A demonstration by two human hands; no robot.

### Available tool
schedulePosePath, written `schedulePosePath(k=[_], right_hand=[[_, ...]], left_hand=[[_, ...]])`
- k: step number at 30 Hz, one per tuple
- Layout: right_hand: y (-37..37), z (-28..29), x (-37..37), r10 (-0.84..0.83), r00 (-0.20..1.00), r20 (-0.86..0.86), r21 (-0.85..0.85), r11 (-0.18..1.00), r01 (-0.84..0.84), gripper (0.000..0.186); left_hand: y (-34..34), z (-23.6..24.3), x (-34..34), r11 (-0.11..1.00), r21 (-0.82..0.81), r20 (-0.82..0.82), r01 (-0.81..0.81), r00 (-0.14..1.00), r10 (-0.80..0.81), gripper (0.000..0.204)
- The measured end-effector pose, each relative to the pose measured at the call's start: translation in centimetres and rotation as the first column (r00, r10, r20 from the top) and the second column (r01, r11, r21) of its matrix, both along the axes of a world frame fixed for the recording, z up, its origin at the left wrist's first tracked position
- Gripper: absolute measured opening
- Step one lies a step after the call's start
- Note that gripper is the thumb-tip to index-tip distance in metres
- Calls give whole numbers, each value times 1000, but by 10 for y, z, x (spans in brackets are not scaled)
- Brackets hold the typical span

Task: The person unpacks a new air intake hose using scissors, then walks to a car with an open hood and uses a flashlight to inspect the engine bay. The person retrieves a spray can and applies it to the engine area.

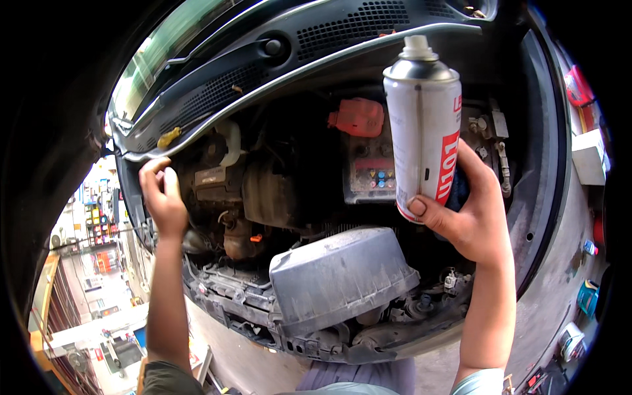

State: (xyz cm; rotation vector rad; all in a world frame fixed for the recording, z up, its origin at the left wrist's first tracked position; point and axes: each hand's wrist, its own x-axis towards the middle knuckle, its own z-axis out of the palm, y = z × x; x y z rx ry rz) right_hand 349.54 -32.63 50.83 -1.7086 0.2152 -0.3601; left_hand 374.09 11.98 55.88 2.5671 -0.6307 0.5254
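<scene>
A white and red aerosol spray can (pixel 421 131) stands nearly upright in my right hand (pixel 477 217). My thumb presses on its lower front and the fingers go behind it. Its pale nozzle (pixel 417 47) is bare of a cap. Something dark blue, perhaps cloth, shows between the can and my palm. Over the left side of the engine bay, my left hand (pixel 164 201) is raised with its fingers curled in, close to the windscreen cowl's edge (pixel 141 157). Whatever those fingers may hold is hidden.
Behind the can sits a car battery (pixel 368 172) with a red terminal cover (pixel 359 117). A dusty grey plastic housing (pixel 339 276) lies loose-looking and tilted at the front. The engine (pixel 217 184) is at left. Dry leaves (pixel 169 137) rest on the cowl. Shop shelves (pixel 99 210) stand beyond.
</scene>
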Motion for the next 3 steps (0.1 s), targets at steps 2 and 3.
schedulePosePath(k=[2,3], right_hand=[[1,-3,1,30,998,54,-46,999,-27,48],[3,-3,1,48,995,88,-61,997,-43,48]], left_hand=[[-3,-18,-77,999,42,-55,5,998,-2,21],[6,-12,-91,999,49,-56,-20,998,23,21]])
